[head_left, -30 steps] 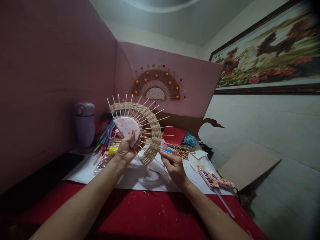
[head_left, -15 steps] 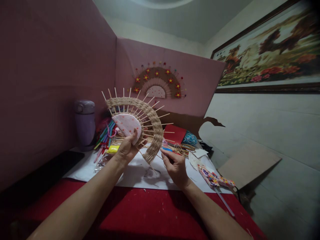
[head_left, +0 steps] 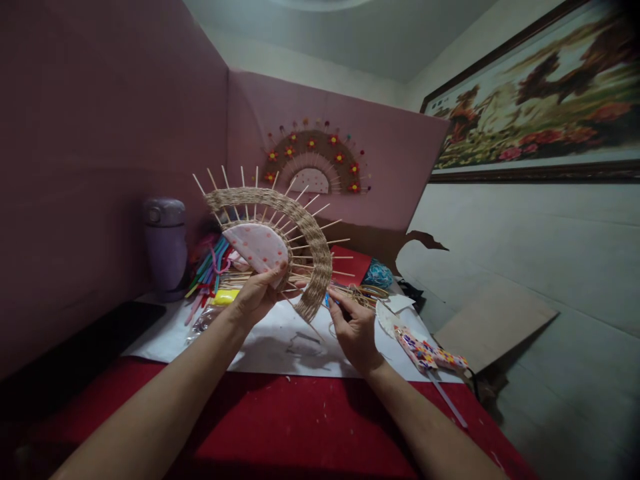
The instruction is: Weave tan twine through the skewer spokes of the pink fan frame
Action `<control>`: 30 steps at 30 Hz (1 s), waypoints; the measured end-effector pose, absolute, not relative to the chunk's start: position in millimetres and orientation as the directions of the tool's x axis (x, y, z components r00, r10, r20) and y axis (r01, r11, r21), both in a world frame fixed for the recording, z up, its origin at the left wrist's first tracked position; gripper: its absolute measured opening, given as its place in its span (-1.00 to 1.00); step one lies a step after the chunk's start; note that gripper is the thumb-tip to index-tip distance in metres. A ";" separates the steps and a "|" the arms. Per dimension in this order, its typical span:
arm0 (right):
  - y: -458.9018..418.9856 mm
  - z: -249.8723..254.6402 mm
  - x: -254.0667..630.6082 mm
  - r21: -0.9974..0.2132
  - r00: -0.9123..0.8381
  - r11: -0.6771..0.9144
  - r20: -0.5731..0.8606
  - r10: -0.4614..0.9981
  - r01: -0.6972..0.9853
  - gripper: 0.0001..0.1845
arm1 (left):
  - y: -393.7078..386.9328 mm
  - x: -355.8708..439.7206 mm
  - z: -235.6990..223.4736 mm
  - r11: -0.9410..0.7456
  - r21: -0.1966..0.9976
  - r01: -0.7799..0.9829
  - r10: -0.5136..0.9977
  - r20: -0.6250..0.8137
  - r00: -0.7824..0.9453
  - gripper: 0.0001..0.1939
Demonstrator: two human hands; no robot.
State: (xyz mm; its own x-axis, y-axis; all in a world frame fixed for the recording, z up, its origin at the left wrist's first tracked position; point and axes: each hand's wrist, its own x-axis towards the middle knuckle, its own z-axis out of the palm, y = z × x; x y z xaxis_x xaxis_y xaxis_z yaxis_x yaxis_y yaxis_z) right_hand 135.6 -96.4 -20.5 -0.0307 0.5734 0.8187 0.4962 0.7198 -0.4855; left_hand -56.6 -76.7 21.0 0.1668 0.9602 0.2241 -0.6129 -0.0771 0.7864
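My left hand [head_left: 265, 291] grips a half-round woven fan [head_left: 313, 240] by its lower middle, thumb over the front. The fan has thin wooden sticks radiating past a band of brown twine, and a white half-disc [head_left: 257, 245] with pink dots at its centre. It is tilted, its right end lower. Just off that lower end, my right hand [head_left: 353, 327] is closed in a pinch. A small blue thing [head_left: 327, 299] shows at its fingertips; whether it is held I cannot tell. A thin loop of twine seems to hang below these fingers.
A similar fan with red flowers [head_left: 311, 143] is fixed on the pink board behind. On the white sheet [head_left: 280, 357] are coloured pipe cleaners [head_left: 213, 263], a yellow packet [head_left: 226, 297], blue yarn [head_left: 379, 273] and a flowered glue gun [head_left: 430, 353]. A purple bottle [head_left: 166, 250] stands left.
The fan has turned slightly and its right end has shifted a little right. My left hand has moved slightly right with it. The right fingers remain pinched near the lower end.
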 end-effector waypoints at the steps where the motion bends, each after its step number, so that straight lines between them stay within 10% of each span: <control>1: -96.6 -19.7 135.7 -0.485 -0.020 0.714 0.821 0.571 0.506 -0.75 | -76.9 -56.1 21.3 -0.086 0.784 -0.615 0.961 0.227 0.156 -0.85; 23: -95.7 -19.5 140.2 -0.492 -0.096 0.752 0.806 0.584 0.439 -0.84 | -75.0 -54.8 22.2 -0.109 0.700 -0.705 0.943 0.296 0.149 -0.78; 30: -88.5 -25.4 137.8 -0.679 -0.032 0.681 0.701 0.713 0.274 -0.85 | -73.4 -52.4 21.0 -0.108 0.681 -0.724 0.937 0.313 0.154 -0.80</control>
State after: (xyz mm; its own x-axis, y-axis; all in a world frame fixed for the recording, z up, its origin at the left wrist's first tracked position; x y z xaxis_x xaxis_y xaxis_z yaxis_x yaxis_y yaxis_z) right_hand 137.8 -88.5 -25.4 -0.0324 0.7127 0.7008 0.2739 0.6806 -0.6795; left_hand -52.4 -73.4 21.0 0.1545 0.9370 0.3134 -0.7244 -0.1083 0.6809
